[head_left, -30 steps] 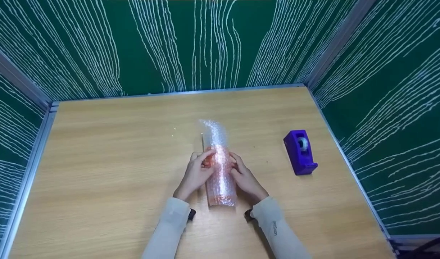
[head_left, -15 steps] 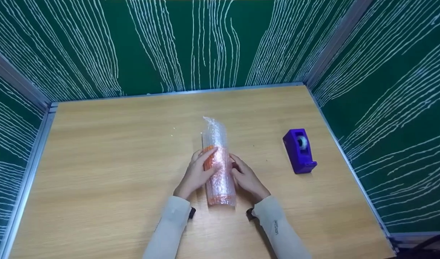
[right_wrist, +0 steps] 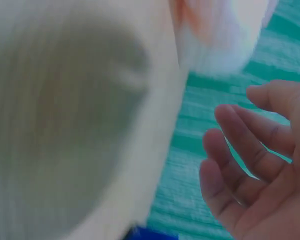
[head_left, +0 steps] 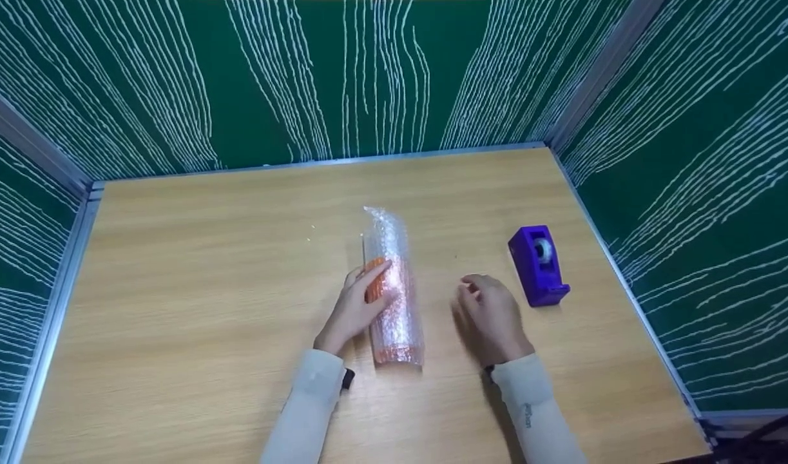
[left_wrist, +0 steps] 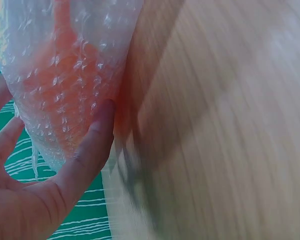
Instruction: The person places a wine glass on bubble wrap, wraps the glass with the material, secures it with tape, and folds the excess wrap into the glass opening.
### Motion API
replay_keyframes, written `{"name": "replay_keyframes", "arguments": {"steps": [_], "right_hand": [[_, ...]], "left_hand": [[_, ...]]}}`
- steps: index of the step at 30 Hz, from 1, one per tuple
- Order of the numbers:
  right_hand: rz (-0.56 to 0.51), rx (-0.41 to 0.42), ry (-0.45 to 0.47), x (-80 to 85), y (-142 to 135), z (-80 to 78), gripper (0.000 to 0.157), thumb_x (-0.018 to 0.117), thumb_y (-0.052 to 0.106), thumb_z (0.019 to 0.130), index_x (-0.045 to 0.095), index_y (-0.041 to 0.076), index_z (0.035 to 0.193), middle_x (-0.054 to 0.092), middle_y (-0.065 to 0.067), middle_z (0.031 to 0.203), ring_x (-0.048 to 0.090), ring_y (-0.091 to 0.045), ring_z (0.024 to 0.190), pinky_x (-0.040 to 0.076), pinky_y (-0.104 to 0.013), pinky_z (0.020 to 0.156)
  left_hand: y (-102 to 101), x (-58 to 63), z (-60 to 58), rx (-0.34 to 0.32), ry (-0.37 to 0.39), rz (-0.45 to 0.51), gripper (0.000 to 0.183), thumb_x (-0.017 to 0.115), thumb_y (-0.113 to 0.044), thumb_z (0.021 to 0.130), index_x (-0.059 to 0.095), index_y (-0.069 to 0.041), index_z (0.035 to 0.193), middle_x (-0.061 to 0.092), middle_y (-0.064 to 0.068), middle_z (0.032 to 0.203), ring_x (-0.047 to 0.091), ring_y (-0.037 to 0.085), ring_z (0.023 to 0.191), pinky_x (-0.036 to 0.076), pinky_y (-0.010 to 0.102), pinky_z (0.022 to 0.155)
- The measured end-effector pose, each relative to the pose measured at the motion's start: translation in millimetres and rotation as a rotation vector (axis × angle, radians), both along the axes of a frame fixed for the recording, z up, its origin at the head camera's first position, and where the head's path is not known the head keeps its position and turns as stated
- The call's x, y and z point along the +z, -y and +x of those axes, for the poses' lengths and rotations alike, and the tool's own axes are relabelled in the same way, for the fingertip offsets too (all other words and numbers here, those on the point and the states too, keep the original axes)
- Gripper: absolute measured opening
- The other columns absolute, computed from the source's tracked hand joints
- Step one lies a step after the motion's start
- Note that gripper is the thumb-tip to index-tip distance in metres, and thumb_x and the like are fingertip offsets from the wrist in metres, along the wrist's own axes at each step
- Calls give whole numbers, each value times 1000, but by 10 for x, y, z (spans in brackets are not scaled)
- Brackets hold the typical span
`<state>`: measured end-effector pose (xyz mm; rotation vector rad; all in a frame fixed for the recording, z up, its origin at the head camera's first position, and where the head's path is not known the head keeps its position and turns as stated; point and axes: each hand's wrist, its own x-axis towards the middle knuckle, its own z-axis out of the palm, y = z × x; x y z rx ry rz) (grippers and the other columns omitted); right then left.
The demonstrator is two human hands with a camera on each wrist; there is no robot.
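A roll of clear bubble wrap (head_left: 400,322) with something orange inside lies lengthwise on the table. My left hand (head_left: 355,306) grips it from the left side, thumb and fingers curved round the wrap. The left wrist view shows the bubble wrap (left_wrist: 65,80) close up, with the thumb (left_wrist: 90,145) pressed on its surface; the orange thing's kind cannot be told through it. My right hand (head_left: 493,316) is off the wrap, between it and a purple tape dispenser (head_left: 538,267). In the right wrist view, the right hand's fingers (right_wrist: 250,145) are loosely bent and hold nothing.
The dispenser carries a roll of clear tape (head_left: 544,251) and stands toward the table's right edge. Green panels with white lines (head_left: 381,77) enclose the wooden table (head_left: 207,290) at the back and sides. Tiny white specks lie left of the wrap.
My right hand has let go of the bubble wrap and moved right, toward the tape dispenser. The left hand stays on the wrap.
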<state>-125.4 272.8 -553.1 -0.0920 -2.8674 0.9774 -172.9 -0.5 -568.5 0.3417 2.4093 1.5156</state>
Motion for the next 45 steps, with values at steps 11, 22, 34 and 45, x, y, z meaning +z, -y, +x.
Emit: {"name": "replay_keyframes", "arguments": {"steps": [11, 22, 34, 45], "right_hand": [[142, -197, -40, 237, -680, 41, 32, 54, 27, 104, 65, 3, 124, 62, -21, 115, 59, -40, 105, 51, -60, 86], [196, -368, -29, 203, -1089, 86, 40, 53, 26, 104, 61, -4, 129, 51, -25, 115, 47, -39, 102, 47, -54, 78], [-50, -401, 180, 116, -1284, 74, 48, 47, 31, 105, 62, -10, 124, 46, -24, 121, 41, -36, 112, 43, -48, 90], [-187, -339, 93, 135, -1410, 45, 35, 44, 13, 103, 62, -15, 116, 62, -34, 114, 62, -39, 98, 51, -39, 82]], "left_hand": [[1, -25, 5, 9, 2, 16, 62, 69, -31, 96, 43, -39, 152, 23, 18, 159, 35, 44, 139, 37, 56, 108], [-15, -34, 2, 6, -2, 21, 63, 70, -31, 95, 43, -39, 151, 21, 21, 159, 35, 47, 137, 37, 58, 107], [0, -46, 14, -3, -3, 13, 63, 69, -34, 95, 42, -42, 151, 20, 19, 160, 35, 45, 138, 37, 59, 107], [12, -59, -7, -8, -18, 33, 62, 68, -38, 96, 43, -38, 152, 24, 21, 158, 35, 47, 137, 37, 60, 106]]}}
